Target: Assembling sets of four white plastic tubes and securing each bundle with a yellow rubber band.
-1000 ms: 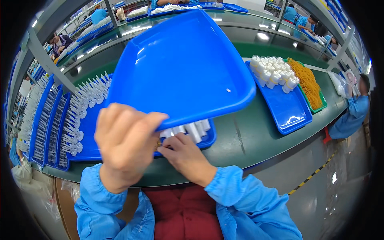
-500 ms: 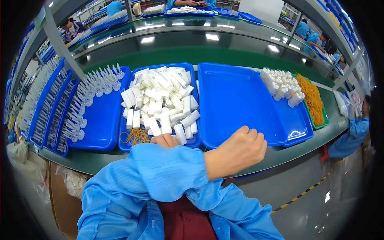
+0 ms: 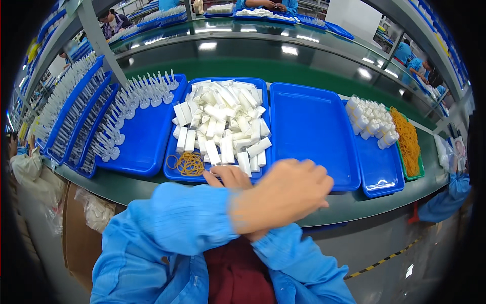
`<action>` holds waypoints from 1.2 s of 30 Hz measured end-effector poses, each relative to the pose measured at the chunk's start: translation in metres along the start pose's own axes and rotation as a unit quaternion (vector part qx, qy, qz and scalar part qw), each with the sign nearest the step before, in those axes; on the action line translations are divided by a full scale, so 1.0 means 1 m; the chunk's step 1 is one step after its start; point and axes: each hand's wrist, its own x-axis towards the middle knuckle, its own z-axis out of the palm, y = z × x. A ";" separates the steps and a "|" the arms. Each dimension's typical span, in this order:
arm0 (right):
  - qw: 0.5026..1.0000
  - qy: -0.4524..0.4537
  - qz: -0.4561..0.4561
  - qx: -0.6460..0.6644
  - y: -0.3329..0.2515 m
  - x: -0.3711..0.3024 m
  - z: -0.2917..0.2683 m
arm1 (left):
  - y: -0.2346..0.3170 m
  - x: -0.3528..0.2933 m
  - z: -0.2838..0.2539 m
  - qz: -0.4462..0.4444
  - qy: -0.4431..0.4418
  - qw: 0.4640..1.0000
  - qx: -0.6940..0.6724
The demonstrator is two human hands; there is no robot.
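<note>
Your left hand (image 3: 286,195) crosses loosely closed and empty above the worktop (image 3: 152,190) edge. Your right hand (image 3: 230,177) fingers white tubes (image 3: 223,121) piled in the middle tray (image 3: 174,172); grip unclear. The neighbouring empty tray (image 3: 314,131) awaits filling.

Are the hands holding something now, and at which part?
Nothing visibly. The left hand crosses to the right, knuckles up, palm hidden. The right hand rests at the near edge of the tray of white tubes.
</note>
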 end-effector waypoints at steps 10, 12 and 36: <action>0.974 -0.060 0.097 -0.196 0.061 -0.046 -0.135 | -0.038 -0.123 -0.067 -0.236 0.078 0.968 0.038; 0.975 -0.029 0.060 -0.212 0.068 -0.045 -0.139 | -0.048 -0.119 -0.067 -0.219 0.089 0.970 0.052; 0.993 0.092 0.008 -0.075 0.058 -0.016 -0.185 | -0.202 0.075 -0.041 -0.115 -0.098 0.965 0.216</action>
